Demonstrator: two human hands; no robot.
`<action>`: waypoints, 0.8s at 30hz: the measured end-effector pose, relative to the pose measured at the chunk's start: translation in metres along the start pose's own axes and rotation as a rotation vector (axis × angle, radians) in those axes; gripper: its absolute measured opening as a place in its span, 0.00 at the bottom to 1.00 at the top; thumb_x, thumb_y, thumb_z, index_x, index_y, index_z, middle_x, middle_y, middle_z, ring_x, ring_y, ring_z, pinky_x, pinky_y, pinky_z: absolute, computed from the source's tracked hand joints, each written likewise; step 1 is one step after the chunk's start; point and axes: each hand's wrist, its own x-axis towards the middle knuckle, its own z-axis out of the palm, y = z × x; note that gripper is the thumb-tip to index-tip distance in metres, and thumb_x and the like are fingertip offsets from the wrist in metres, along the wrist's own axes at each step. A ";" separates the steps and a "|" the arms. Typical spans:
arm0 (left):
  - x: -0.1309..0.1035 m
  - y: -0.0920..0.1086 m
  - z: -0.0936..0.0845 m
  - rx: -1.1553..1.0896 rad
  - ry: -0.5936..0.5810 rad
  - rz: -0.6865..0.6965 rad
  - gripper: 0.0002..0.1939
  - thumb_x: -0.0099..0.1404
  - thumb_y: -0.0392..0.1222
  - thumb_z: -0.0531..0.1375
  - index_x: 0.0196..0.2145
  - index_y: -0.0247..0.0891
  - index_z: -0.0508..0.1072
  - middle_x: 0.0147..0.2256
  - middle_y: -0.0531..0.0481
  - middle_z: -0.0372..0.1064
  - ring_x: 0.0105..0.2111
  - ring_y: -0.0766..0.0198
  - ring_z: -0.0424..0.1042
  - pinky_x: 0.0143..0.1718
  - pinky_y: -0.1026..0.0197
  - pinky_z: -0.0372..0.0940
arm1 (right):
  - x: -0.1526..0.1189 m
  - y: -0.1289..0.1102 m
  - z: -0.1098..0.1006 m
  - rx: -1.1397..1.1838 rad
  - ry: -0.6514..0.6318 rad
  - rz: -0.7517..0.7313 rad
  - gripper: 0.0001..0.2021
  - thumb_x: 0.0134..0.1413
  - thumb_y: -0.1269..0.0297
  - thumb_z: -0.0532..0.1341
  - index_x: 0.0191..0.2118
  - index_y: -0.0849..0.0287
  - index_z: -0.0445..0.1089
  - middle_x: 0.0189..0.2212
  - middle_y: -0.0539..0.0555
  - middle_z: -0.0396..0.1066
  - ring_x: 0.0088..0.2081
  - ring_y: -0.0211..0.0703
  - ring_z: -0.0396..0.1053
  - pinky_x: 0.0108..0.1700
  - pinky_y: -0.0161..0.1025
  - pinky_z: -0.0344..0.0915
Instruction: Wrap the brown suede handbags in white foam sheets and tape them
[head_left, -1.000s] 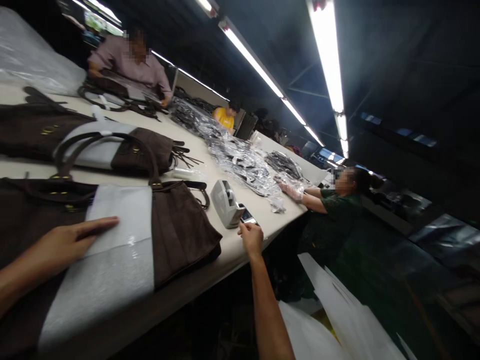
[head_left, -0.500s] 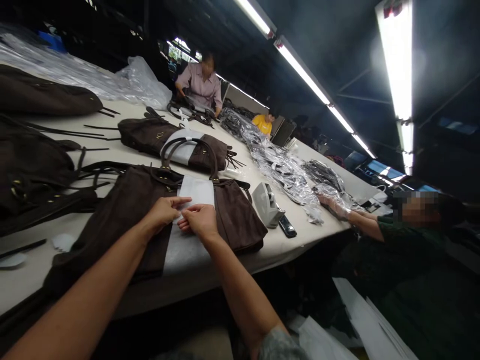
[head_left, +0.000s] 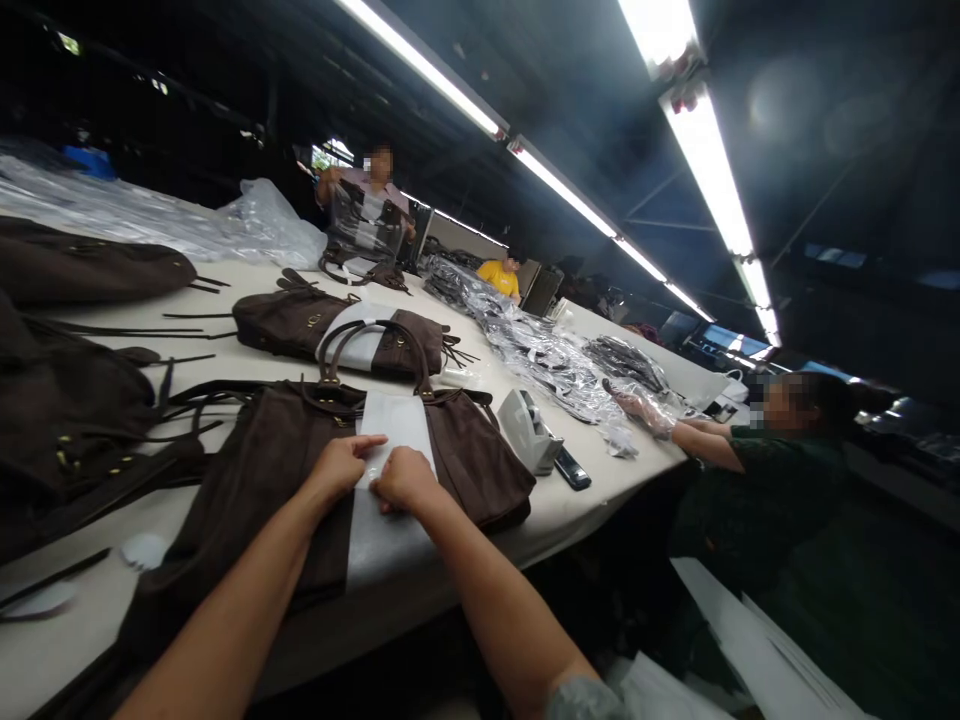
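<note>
A dark brown handbag (head_left: 285, 470) lies flat on the pale bench (head_left: 577, 505), at about 7 o'clock from the frame's centre, its matte, suede-like cloth softly creased and its two looped handles (head_left: 375, 345) arching toward 12 o'clock, fixed with small brass-coloured fittings. A white wrap sheet (head_left: 386, 490), smooth and faintly glossy, runs as a band across the bag's middle from its top edge down over the bench's near edge. The left hand (head_left: 341, 465) rests on the sheet's left border with fingers curled and the forefinger stretched out along the material; the right hand (head_left: 405, 480) sits just beside it at 3 o'clock, loosely fisted with knuckles up, pressing on the sheet; whether either one pinches the sheet cannot be told. A grey tape dispenser (head_left: 529, 430), blocky and rounded, stands at 3 o'clock from the bag, with a dark phone (head_left: 572, 468) lying flat just beyond it. A second brown handbag (head_left: 337, 335), also banded in white, lies at 12 o'clock, and more dark bags with thin straps spread at 9 o'clock. Crinkled clear plastic bags (head_left: 555, 360) heap along the bench toward 1 o'clock. A seated person in dark green (head_left: 757, 480) at 3 o'clock reaches a hand into that plastic; another person (head_left: 367, 205) at the far end holds up a clear bag.
</note>
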 end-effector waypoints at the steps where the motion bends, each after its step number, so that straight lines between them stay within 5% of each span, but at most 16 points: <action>1: -0.001 0.000 0.000 0.009 -0.006 0.001 0.09 0.62 0.34 0.64 0.41 0.32 0.76 0.48 0.44 0.75 0.54 0.57 0.71 0.61 0.44 0.64 | -0.009 0.004 0.000 -0.019 0.016 -0.025 0.04 0.45 0.72 0.66 0.25 0.59 0.70 0.20 0.55 0.74 0.32 0.47 0.77 0.33 0.35 0.69; 6: -0.002 -0.004 0.003 0.074 -0.009 0.000 0.21 0.54 0.23 0.62 0.45 0.33 0.77 0.51 0.44 0.75 0.56 0.56 0.71 0.64 0.45 0.60 | -0.073 0.043 0.004 0.258 0.013 -0.079 0.06 0.51 0.66 0.66 0.34 0.57 0.68 0.13 0.44 0.66 0.22 0.40 0.72 0.30 0.33 0.66; 11: -0.006 0.003 0.002 0.229 0.051 0.041 0.27 0.44 0.29 0.58 0.44 0.37 0.80 0.50 0.46 0.76 0.58 0.53 0.69 0.66 0.54 0.56 | -0.131 0.126 0.013 0.860 -0.424 -0.099 0.20 0.45 0.50 0.70 0.36 0.61 0.68 0.16 0.48 0.70 0.14 0.35 0.64 0.19 0.30 0.58; 13: -0.018 0.010 0.004 0.315 0.086 0.072 0.27 0.48 0.36 0.59 0.47 0.38 0.79 0.52 0.46 0.74 0.59 0.51 0.68 0.67 0.53 0.55 | -0.136 0.162 0.017 0.976 -0.353 -0.045 0.23 0.42 0.46 0.70 0.34 0.62 0.68 0.18 0.50 0.71 0.15 0.35 0.64 0.18 0.30 0.57; 15: -0.037 0.011 0.011 0.388 0.106 0.105 0.30 0.53 0.46 0.59 0.54 0.38 0.75 0.57 0.45 0.70 0.61 0.49 0.66 0.67 0.51 0.54 | -0.132 0.191 0.020 1.069 -0.150 0.026 0.24 0.41 0.46 0.69 0.34 0.62 0.68 0.17 0.51 0.71 0.15 0.35 0.64 0.18 0.30 0.57; 19: -0.078 -0.016 0.031 0.821 -0.073 0.355 0.51 0.45 0.63 0.66 0.63 0.37 0.65 0.66 0.37 0.55 0.66 0.40 0.55 0.66 0.41 0.54 | -0.111 0.211 0.018 1.244 0.071 0.036 0.22 0.41 0.51 0.67 0.38 0.63 0.70 0.23 0.53 0.74 0.19 0.37 0.69 0.21 0.32 0.63; 21: -0.091 -0.038 0.038 1.099 -0.053 0.535 0.58 0.39 0.59 0.71 0.66 0.39 0.61 0.68 0.33 0.48 0.67 0.34 0.52 0.64 0.34 0.54 | -0.103 0.208 0.016 1.293 0.076 0.017 0.18 0.42 0.55 0.66 0.36 0.63 0.71 0.27 0.55 0.75 0.21 0.38 0.70 0.22 0.33 0.64; 24: -0.099 -0.057 0.043 1.272 0.032 0.697 0.55 0.42 0.46 0.69 0.68 0.43 0.56 0.69 0.34 0.46 0.67 0.35 0.53 0.63 0.35 0.56 | -0.096 0.202 0.018 1.316 0.143 -0.026 0.11 0.44 0.61 0.62 0.33 0.63 0.73 0.31 0.57 0.76 0.26 0.41 0.72 0.24 0.34 0.66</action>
